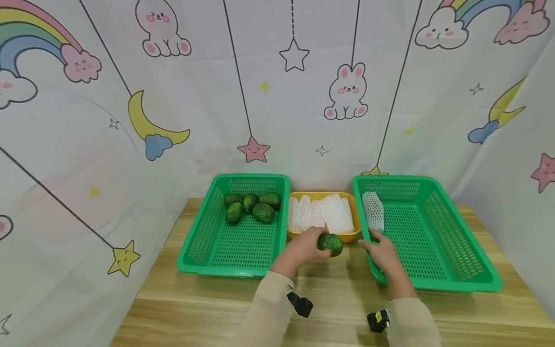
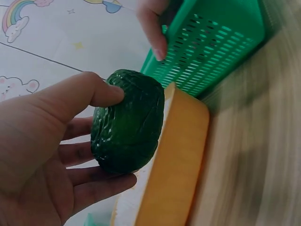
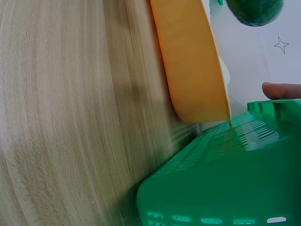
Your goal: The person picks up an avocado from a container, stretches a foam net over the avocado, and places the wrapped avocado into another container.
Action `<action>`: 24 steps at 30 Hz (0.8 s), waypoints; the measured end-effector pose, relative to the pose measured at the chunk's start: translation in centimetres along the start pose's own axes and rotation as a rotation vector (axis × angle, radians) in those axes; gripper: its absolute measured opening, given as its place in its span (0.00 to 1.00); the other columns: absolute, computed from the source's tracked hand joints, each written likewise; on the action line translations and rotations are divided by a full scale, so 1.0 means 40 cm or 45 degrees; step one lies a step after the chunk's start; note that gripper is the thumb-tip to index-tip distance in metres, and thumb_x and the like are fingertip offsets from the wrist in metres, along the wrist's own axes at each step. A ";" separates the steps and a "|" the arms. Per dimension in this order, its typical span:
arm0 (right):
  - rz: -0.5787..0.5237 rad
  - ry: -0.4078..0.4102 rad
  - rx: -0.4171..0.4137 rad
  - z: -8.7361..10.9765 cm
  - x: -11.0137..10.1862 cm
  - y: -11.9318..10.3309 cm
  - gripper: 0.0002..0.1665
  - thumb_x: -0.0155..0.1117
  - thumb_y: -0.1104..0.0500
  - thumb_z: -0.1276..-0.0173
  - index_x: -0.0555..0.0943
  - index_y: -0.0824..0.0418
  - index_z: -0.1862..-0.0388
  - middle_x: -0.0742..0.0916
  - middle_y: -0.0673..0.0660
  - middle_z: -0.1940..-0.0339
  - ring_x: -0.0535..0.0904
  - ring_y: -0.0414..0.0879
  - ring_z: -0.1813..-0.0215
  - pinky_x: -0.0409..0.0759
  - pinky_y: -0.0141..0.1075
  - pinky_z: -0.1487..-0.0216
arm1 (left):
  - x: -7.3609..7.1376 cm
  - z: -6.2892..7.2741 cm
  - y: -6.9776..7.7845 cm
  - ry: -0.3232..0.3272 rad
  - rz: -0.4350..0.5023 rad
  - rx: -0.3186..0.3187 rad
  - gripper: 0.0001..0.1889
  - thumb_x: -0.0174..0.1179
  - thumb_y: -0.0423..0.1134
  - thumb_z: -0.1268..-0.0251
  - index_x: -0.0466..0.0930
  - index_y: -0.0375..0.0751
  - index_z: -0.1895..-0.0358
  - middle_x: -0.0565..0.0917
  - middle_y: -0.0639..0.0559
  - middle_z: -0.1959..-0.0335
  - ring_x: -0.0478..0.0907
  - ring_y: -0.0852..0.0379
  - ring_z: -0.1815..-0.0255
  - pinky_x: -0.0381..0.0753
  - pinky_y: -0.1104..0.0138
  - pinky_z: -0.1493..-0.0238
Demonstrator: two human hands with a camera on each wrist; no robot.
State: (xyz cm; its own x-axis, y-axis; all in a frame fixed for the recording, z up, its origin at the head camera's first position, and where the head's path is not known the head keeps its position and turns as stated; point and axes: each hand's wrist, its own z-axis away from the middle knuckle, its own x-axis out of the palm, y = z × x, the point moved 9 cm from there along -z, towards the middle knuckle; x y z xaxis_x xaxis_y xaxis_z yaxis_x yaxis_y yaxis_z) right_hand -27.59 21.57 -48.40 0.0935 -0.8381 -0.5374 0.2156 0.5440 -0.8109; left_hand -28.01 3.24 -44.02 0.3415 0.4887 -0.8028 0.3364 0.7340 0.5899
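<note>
My left hand (image 1: 305, 248) holds a dark green, wrinkled avocado (image 1: 330, 245) in front of the yellow bin. In the left wrist view, the thumb presses one side of the avocado (image 2: 129, 122) and the fingers support the other. My right hand (image 1: 382, 250) is over the left rim of the right green basket (image 1: 474, 284), thumb on the outer side, fingers relaxed. Just beyond those fingers, a white foam net sleeve (image 1: 373, 212) lies along the basket's inner left wall; its contents are hidden. Only the thumb (image 3: 281, 90) of that hand shows in the right wrist view.
The left green basket (image 1: 231, 271) holds several avocados (image 1: 263, 212) toward its back. Between the baskets, a yellow bin (image 1: 353, 236) contains several white foam net sleeves (image 1: 334, 214). All stand on a wooden table (image 1: 338, 308) before a printed white curtain (image 1: 303, 111).
</note>
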 end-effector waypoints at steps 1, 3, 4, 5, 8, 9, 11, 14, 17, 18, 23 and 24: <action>0.002 -0.001 0.002 0.000 0.000 0.000 0.40 0.52 0.53 0.30 0.50 0.67 0.28 0.63 0.75 0.35 0.55 0.69 0.34 0.58 0.59 0.39 | 0.008 0.000 -0.003 -0.018 -0.003 -0.005 0.27 0.64 0.46 0.42 0.70 0.40 0.41 0.75 0.48 0.48 0.73 0.56 0.54 0.74 0.66 0.56; 0.004 -0.002 0.003 0.001 0.000 -0.002 0.40 0.52 0.53 0.30 0.50 0.68 0.28 0.63 0.75 0.35 0.55 0.70 0.34 0.57 0.60 0.39 | 0.021 -0.001 -0.007 -0.045 -0.010 -0.011 0.27 0.63 0.46 0.42 0.70 0.39 0.41 0.75 0.47 0.48 0.73 0.56 0.53 0.74 0.66 0.55; 0.005 -0.001 0.004 0.003 0.000 -0.003 0.40 0.52 0.53 0.30 0.50 0.68 0.28 0.63 0.75 0.35 0.55 0.70 0.34 0.57 0.60 0.39 | 0.026 -0.001 -0.009 -0.052 -0.012 -0.013 0.27 0.64 0.46 0.42 0.71 0.39 0.41 0.75 0.47 0.48 0.74 0.55 0.52 0.74 0.66 0.54; 0.007 0.000 0.002 0.003 -0.001 -0.005 0.40 0.52 0.53 0.30 0.50 0.68 0.28 0.63 0.75 0.35 0.55 0.70 0.34 0.57 0.60 0.39 | 0.031 -0.001 -0.012 -0.060 -0.018 -0.017 0.27 0.64 0.46 0.42 0.71 0.39 0.41 0.75 0.48 0.48 0.74 0.55 0.52 0.74 0.66 0.54; -0.001 -0.005 0.008 0.006 -0.001 -0.008 0.40 0.52 0.53 0.30 0.50 0.68 0.28 0.63 0.75 0.34 0.54 0.70 0.34 0.57 0.60 0.38 | 0.046 -0.003 -0.020 -0.075 -0.037 -0.037 0.26 0.64 0.46 0.42 0.72 0.41 0.42 0.76 0.49 0.48 0.74 0.56 0.51 0.73 0.65 0.53; -0.003 -0.007 0.011 0.006 0.000 -0.008 0.40 0.52 0.53 0.30 0.50 0.68 0.28 0.62 0.75 0.34 0.54 0.69 0.34 0.57 0.60 0.38 | 0.051 -0.004 -0.024 -0.079 -0.038 -0.051 0.25 0.64 0.46 0.42 0.72 0.41 0.42 0.76 0.50 0.48 0.74 0.56 0.51 0.73 0.65 0.53; -0.005 -0.007 0.018 0.007 -0.001 -0.007 0.40 0.53 0.52 0.31 0.50 0.67 0.27 0.62 0.74 0.34 0.54 0.69 0.34 0.56 0.59 0.38 | 0.064 -0.007 -0.033 -0.081 -0.044 -0.083 0.25 0.64 0.46 0.42 0.72 0.43 0.42 0.76 0.51 0.48 0.73 0.56 0.51 0.73 0.65 0.53; -0.006 -0.004 0.023 0.006 -0.002 -0.008 0.40 0.53 0.52 0.30 0.50 0.67 0.27 0.62 0.74 0.34 0.54 0.69 0.34 0.56 0.59 0.38 | 0.084 -0.011 -0.046 -0.081 -0.048 -0.130 0.24 0.64 0.44 0.42 0.73 0.43 0.42 0.76 0.51 0.48 0.71 0.55 0.49 0.73 0.64 0.53; 0.002 -0.001 0.025 0.005 -0.004 -0.010 0.40 0.52 0.51 0.30 0.50 0.66 0.27 0.62 0.74 0.34 0.54 0.69 0.34 0.56 0.59 0.38 | 0.104 -0.016 -0.059 -0.086 -0.052 -0.174 0.24 0.65 0.42 0.42 0.73 0.42 0.43 0.76 0.51 0.48 0.69 0.53 0.49 0.72 0.63 0.52; 0.004 -0.002 0.026 0.005 -0.004 -0.010 0.40 0.52 0.51 0.30 0.50 0.66 0.27 0.62 0.74 0.34 0.54 0.69 0.34 0.56 0.59 0.38 | 0.110 -0.017 -0.063 -0.093 -0.049 -0.185 0.24 0.65 0.41 0.43 0.73 0.42 0.43 0.76 0.50 0.48 0.68 0.53 0.49 0.72 0.63 0.52; 0.021 0.004 0.030 0.005 -0.003 -0.010 0.40 0.53 0.52 0.30 0.50 0.67 0.27 0.63 0.74 0.34 0.53 0.69 0.33 0.55 0.59 0.37 | 0.138 -0.021 -0.086 -0.133 -0.052 -0.227 0.24 0.67 0.41 0.45 0.74 0.43 0.44 0.77 0.51 0.49 0.70 0.53 0.49 0.72 0.64 0.52; 0.021 0.004 0.030 0.004 -0.003 -0.009 0.40 0.53 0.52 0.31 0.50 0.67 0.27 0.63 0.74 0.34 0.53 0.69 0.33 0.55 0.59 0.37 | 0.141 -0.021 -0.090 -0.137 -0.047 -0.237 0.25 0.67 0.41 0.45 0.74 0.43 0.43 0.77 0.51 0.49 0.71 0.53 0.49 0.72 0.64 0.52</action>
State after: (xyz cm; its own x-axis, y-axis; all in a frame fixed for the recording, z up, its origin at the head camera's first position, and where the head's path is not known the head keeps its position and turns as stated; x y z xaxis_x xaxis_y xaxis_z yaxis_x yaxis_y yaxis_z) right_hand -27.51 21.47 -48.02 0.0938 -0.8289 -0.5515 0.2370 0.5567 -0.7962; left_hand -28.03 3.75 -50.77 0.4271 0.4138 -0.8040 0.1860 0.8299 0.5260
